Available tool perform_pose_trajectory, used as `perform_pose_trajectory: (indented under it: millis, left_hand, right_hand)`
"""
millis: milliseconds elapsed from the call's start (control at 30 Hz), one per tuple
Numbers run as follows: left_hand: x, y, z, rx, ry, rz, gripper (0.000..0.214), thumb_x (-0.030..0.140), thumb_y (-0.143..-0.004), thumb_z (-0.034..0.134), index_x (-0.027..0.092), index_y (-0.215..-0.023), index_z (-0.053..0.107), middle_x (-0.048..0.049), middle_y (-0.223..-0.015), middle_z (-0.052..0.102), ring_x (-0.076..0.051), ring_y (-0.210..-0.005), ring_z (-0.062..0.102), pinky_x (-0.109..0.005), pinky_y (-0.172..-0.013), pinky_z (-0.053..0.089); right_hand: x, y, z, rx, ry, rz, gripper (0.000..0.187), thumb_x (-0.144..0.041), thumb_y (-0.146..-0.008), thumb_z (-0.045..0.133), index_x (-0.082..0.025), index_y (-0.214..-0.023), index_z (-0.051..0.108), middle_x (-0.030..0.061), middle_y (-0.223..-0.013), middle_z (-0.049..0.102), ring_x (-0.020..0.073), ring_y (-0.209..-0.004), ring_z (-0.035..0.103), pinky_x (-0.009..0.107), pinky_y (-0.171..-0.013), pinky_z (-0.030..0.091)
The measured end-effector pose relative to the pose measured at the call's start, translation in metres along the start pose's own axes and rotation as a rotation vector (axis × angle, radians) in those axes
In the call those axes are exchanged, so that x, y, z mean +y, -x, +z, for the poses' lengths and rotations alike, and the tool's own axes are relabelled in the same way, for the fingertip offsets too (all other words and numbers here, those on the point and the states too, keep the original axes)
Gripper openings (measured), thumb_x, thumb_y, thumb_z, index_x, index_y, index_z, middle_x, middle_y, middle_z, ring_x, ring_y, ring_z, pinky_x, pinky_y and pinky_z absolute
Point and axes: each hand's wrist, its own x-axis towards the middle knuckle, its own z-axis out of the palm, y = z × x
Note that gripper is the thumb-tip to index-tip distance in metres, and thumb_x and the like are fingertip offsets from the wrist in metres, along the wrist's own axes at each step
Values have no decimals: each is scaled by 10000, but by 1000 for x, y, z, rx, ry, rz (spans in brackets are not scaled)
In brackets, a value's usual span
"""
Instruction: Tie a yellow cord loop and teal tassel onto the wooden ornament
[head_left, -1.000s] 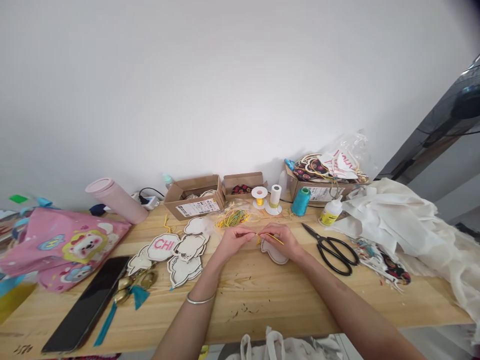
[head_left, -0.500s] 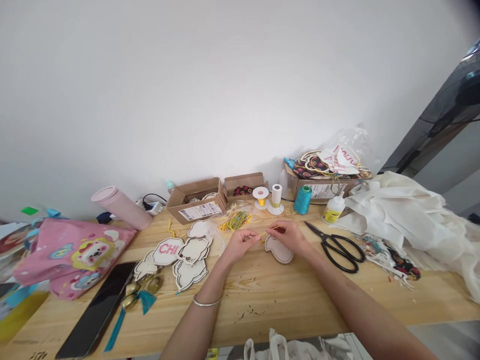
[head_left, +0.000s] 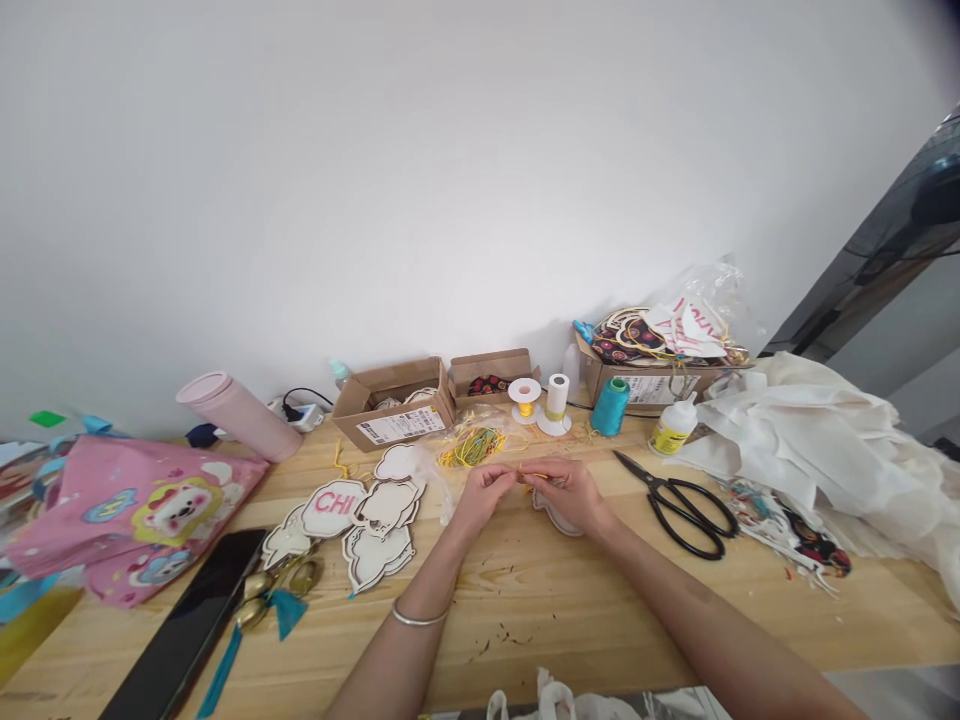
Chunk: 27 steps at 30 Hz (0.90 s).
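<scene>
My left hand and my right hand meet fingertip to fingertip above the middle of the table. Both pinch a thin yellow cord, of which only a short bit shows between the fingers. Beneath my right hand lies a pale, curved-edged flat piece, mostly covered by the hand. Behind my hands rests a tangled bundle of yellow and green cords on clear plastic. Left of my left hand is a group of cloud-shaped cutouts, one lettered CHI.
Black scissors lie open to the right, near a glue bottle and white fabric. Along the wall stand cardboard boxes, thread spools and a pink tumbler. A phone and brass bells sit left.
My hands have come together, so the stretch of yellow cord between them is shorter. My right hand now covers more of the pale piece. The view has shifted slightly.
</scene>
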Motion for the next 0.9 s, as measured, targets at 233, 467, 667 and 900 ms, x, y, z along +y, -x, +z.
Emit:
perform_pose_trajectory:
  millis: [233, 467, 667, 900]
  left_hand:
    - [4, 3, -3, -119, 27, -29, 365, 480, -613, 607, 116, -635, 581, 95, -393, 275, -25, -364, 180, -200, -385, 94]
    - [1, 3, -6, -121, 2, -2, 377, 468, -674, 579, 124, -534, 515, 87, -395, 260, -28, -390, 175, -217, -407, 82]
    - [-1, 3, -7, -121, 33, 5, 363, 467, -701, 545, 134, -560, 508, 80, -432, 292, -33, -405, 192, -213, -417, 103]
    - [1, 2, -3, -102, 22, -47, 364, 479, -647, 591, 127, -559, 565, 64, -428, 354, -36, -402, 217, -217, -425, 104]
  right_hand:
    - [6, 1, 3, 2, -13, -53, 109, -238, -711, 597, -199, -743, 694, 57, -822, 673, 164, -742, 617, 268, -608, 500]
    - [12, 3, 6, -59, -74, -33, 68, -219, -674, 628, -197, -690, 691, 49, -848, 642, 141, -754, 591, 249, -624, 480]
    - [3, 0, 1, -43, -202, 105, 125, -284, -642, 649, -181, -706, 681, 60, -900, 640, 149, -809, 591, 261, -671, 482]
    - [0, -1, -1, -65, -37, 145, 122, -274, -663, 602, -159, -686, 635, 42, -705, 648, 135, -621, 582, 269, -597, 476]
